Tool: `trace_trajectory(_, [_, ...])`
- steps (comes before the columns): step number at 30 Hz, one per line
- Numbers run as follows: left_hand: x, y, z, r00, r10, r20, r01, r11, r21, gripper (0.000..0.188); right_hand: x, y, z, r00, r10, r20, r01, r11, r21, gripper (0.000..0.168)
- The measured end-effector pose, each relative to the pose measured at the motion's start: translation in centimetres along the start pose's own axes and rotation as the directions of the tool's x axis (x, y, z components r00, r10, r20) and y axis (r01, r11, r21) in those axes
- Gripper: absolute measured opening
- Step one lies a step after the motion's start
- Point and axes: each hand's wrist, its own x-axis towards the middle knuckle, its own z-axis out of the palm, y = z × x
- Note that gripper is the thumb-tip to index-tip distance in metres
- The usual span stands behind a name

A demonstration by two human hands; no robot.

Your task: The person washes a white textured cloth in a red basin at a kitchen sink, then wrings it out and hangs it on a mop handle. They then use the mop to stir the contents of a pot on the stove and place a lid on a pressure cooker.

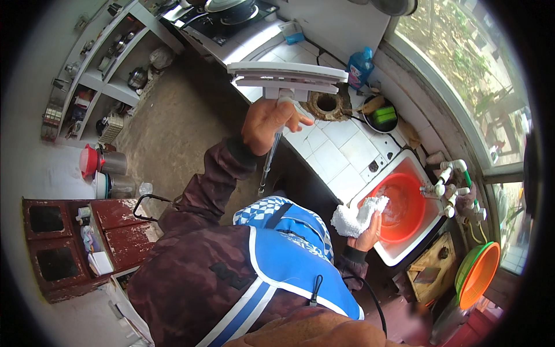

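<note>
My left hand point(269, 123) is raised near the counter's front edge, wrapped around the upper end of a mop point(288, 78) with a flat white head. The head is up, above the hand, and its thin metal pole point(269, 161) runs down toward the floor. My right hand point(368, 232) is shut on a white fluffy cloth point(356, 217), which looks like a mop pad. The cloth hangs beside a red plastic basin point(401, 212) of water, which stands in the white sink point(390, 256).
White water pipes and taps point(442, 188) stand at the sink's right. On the tiled counter point(355, 149) are a blue detergent bottle point(360, 69), a black bowl point(381, 123) with a green sponge, and a round hole point(326, 103). Orange and green colanders point(479, 275) lean at lower right.
</note>
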Motion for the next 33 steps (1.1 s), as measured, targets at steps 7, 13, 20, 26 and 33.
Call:
trace_trajectory(7, [-2.6, 2.6, -1.7, 0.996, 0.050, -0.076, -0.060, 0.990, -0.124, 0.047, -2.0, 0.1, 3.2, 0.994, -0.021, 0.108, 0.022, 1.000, -0.010, 0.029])
trace_trajectory(13, [-3.9, 2.7, -6.9, 0.995, 0.095, -0.029, -0.100, 0.969, -0.227, 0.044, -4.8, 2.0, 6.4, 0.979, -0.003, 0.202, -0.009, 0.998, 0.058, 0.039])
trace_trajectory(20, [-7.5, -4.2, -9.7, 0.941, 0.307, 0.141, -0.162, 0.777, -0.608, 0.043, -9.6, 0.1, 13.6, 0.967, -0.049, 0.250, 0.067, 0.996, -0.064, 0.036])
trace_trajectory(26, [-10.2, -9.6, -7.2, 0.970, 0.130, 0.204, 0.072, 0.652, -0.755, 0.051, -13.2, -3.3, 17.4, 0.934, -0.129, 0.332, 0.175, 0.978, -0.111, 0.029])
trace_trajectory(33, [-11.1, -10.1, -3.0, 0.917, -0.215, 0.337, 0.388, 0.682, -0.620, 0.046, -16.4, -6.6, 22.2, 0.927, -0.062, 0.370, 0.152, 0.963, -0.221, 0.056])
